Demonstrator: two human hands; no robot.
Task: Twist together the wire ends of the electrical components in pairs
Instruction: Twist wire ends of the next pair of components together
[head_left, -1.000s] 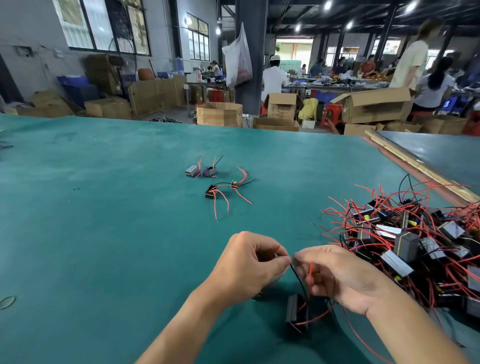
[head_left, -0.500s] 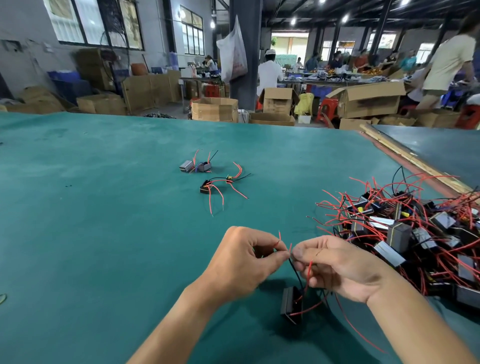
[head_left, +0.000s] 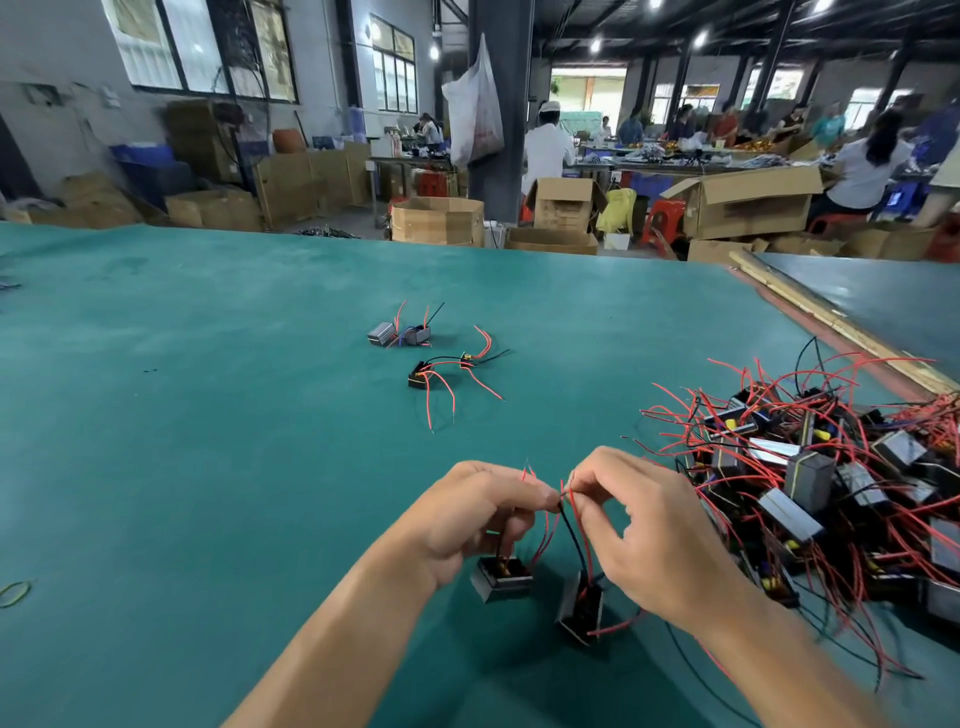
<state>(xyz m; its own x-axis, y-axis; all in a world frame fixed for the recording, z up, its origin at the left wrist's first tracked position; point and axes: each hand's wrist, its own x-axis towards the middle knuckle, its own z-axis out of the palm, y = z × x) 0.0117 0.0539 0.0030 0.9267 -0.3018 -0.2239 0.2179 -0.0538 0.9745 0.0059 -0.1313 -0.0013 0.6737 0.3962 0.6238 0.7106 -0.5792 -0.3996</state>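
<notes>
Pinching red and black wire ends (head_left: 563, 494) between curled fingertips, the left hand (head_left: 483, 514) and right hand (head_left: 660, 540) meet over the green table (head_left: 208, 467). One black component (head_left: 501, 578) hangs under the left hand, a second component (head_left: 582, 610) under the right. A tangled pile (head_left: 831, 493) lies just right of the right hand.

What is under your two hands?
Under the left hand a small black block; under the right hand another block, on red and black wires. Fingers hide where the wires join.
</notes>
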